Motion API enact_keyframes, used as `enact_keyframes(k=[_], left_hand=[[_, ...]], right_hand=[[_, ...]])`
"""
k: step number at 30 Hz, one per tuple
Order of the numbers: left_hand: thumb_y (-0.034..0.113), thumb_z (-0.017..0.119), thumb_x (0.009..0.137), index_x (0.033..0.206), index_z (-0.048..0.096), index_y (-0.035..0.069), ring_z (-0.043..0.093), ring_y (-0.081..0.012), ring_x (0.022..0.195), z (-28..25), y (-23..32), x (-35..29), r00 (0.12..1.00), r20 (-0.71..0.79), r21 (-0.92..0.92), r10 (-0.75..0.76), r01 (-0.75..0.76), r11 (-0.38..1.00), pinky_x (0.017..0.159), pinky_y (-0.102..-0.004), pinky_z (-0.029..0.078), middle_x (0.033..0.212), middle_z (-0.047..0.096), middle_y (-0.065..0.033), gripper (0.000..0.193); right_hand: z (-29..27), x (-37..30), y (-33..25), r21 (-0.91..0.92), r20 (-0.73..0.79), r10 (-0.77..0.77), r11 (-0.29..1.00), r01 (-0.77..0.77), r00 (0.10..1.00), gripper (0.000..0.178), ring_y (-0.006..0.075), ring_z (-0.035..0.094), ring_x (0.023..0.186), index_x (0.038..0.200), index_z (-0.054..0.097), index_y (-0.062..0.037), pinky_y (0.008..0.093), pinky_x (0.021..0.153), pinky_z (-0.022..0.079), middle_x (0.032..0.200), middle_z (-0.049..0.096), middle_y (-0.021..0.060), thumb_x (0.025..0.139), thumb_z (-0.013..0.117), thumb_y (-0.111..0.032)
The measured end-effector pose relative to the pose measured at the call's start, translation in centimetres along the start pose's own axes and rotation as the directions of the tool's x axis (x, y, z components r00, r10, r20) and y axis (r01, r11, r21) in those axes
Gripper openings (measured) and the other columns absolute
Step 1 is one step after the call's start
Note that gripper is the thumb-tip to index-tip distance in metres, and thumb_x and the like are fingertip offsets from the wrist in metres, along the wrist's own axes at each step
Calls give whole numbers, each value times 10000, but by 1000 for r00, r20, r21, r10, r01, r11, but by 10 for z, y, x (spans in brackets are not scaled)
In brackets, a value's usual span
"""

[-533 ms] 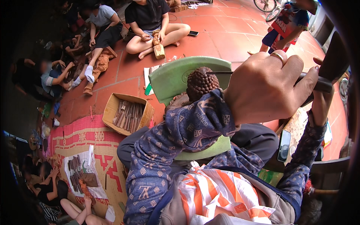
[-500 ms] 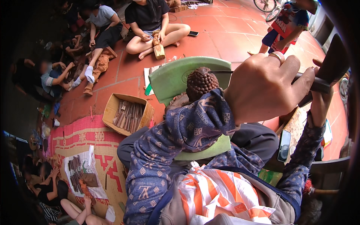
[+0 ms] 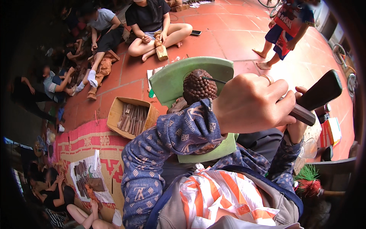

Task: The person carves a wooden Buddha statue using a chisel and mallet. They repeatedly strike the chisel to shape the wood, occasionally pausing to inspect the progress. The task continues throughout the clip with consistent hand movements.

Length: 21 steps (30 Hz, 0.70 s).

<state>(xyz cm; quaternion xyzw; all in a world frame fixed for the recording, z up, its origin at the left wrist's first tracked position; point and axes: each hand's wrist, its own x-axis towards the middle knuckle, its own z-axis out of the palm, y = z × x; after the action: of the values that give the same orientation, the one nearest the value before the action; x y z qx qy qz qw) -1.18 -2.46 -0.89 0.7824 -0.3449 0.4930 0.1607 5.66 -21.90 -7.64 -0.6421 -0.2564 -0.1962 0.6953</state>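
My left hand (image 3: 249,103) is wrapped round the dark handle (image 3: 303,114) of a chisel, reaching across from the lower left. The chisel's thin blade (image 3: 216,80) runs left, its tip against the knobbed top of a dark brown wood carving (image 3: 199,88). Below the knobs, the carving is mostly hidden behind my left sleeve. Just beyond the chisel handle, my right hand (image 3: 298,129) grips a dark wooden mallet (image 3: 322,91), which tilts up to the right close to the handle's butt. My left hand partly covers the right one. Behind the carving stands a green plastic chair back (image 3: 167,82).
A cardboard box (image 3: 152,119) of chisels sits left of my knees. More tools lie on paper (image 3: 91,164) over a red-patterned mat (image 3: 82,139). Several people sit carving at the left and top; a person (image 3: 284,34) stands upper right. A red-green brush (image 3: 308,181) is at my right.
My right hand and the mallet have come down and left, closer to the chisel's butt. My left hand has shifted slightly left and down with the chisel. The view has tilted a little.
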Motion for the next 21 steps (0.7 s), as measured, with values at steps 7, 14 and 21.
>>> enact_keyframes(k=[7,14,21], left_hand=[[401,667,697,826,594,48,578,-152,540,-15,5,0,994,-86,-113,65,-75,991,438,-268,448,767,573,-32,383],[373,664,717,863,617,53,543,-130,497,-22,1,-8,976,-157,-188,152,-180,966,384,-257,411,674,518,-15,356],[347,663,712,850,615,66,513,-109,480,-25,2,-11,938,-269,-195,218,-274,942,358,-249,385,605,443,10,317]], right_hand=[[-15,-2,6,65,-6,75,995,-74,997,317,60,466,593,1115,512,47,198,551,360,678,511,-3,817,621,27],[-7,-9,-5,-10,18,53,999,-53,998,328,72,475,590,1130,492,31,208,543,370,688,505,17,820,599,32],[-4,-10,-4,38,48,52,998,-54,997,328,75,469,587,1133,494,17,213,544,371,696,503,21,818,580,37]])
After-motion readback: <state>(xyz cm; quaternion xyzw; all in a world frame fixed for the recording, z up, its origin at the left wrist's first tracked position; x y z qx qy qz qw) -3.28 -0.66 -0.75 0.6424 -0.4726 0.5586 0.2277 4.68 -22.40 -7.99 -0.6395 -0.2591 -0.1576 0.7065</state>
